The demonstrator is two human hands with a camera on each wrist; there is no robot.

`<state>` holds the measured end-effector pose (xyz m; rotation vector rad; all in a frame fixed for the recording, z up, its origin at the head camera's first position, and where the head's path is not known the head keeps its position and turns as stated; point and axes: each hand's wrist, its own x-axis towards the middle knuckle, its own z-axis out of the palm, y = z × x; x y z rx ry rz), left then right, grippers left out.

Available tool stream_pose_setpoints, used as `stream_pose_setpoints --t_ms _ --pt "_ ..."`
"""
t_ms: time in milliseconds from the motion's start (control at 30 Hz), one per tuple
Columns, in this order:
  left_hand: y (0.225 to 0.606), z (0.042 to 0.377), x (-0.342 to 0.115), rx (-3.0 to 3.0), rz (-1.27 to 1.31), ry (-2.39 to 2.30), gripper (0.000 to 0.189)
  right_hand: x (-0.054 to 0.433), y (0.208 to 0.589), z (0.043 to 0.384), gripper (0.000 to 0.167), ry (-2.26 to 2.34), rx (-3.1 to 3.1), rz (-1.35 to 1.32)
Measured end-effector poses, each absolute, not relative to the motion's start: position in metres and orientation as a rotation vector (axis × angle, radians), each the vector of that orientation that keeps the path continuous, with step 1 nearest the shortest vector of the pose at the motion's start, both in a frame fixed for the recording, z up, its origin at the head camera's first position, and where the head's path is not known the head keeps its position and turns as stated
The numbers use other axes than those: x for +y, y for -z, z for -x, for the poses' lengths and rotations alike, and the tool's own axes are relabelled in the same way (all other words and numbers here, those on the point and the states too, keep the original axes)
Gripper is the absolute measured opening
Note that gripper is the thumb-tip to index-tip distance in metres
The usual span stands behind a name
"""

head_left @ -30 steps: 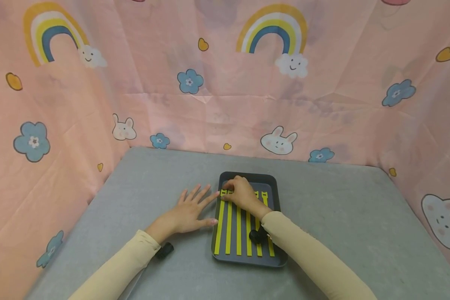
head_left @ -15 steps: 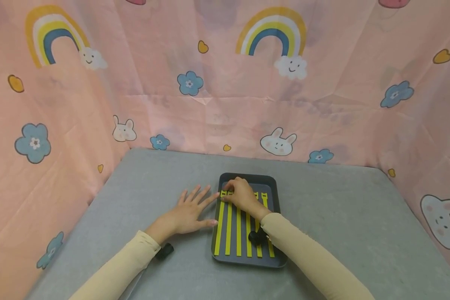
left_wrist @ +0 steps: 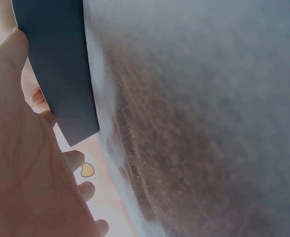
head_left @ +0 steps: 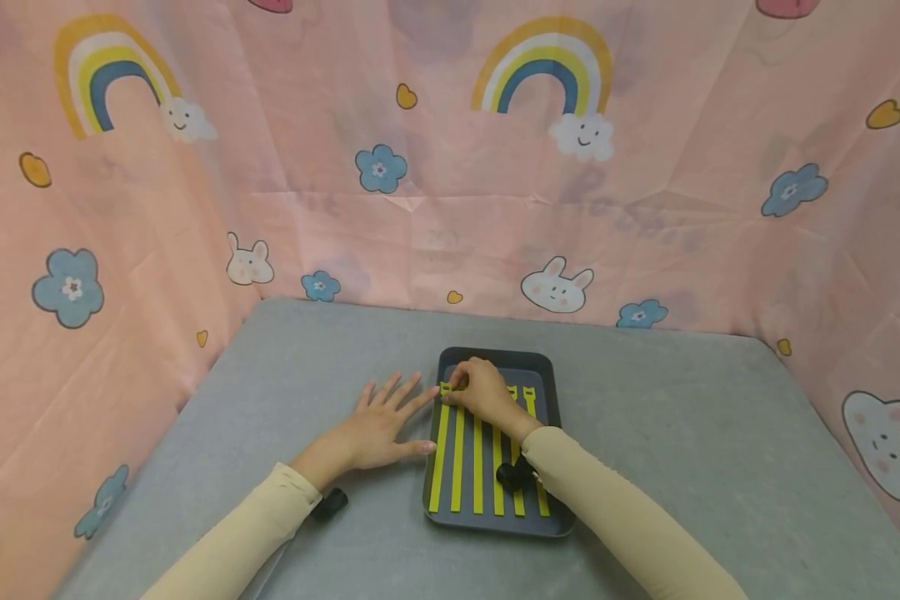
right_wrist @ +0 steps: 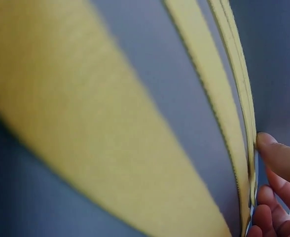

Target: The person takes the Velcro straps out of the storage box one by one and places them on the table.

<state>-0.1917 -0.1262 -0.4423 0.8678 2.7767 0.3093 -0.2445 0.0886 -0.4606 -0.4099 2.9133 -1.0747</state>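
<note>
Legible text, labels, brands, numbers: none. Pink backdrop cloth (head_left: 457, 137): pale letter-like marks (head_left: 651, 218) appear at 10 o'clock and 2 o'clock from the head view's centre; too faint to read.

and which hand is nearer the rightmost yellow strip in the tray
Right. The right hand is over the tray, its wrist crossing over the rightmost yellow strip; the left hand is farther, at the tray's left edge.
</note>
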Motion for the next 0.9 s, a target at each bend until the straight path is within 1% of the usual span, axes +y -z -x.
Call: stream_pose_setpoints --t_ms 133,433,900 --pt "0.443 0.191 -0.126 2.778 -0.870 -0.304 0.083 0.090 0.460 0.243 0.012 1.119 2.889 0.415" --pt "0.442 0.191 -0.126 2.788 -0.868 -0.310 0.083 0.092 0.454 0.241 0.016 1.228 2.847 0.422" --pt "0.443 0.191 -0.126 2.789 -0.865 -0.322 0.083 0.097 0.430 0.238 0.015 1.318 2.789 0.415"
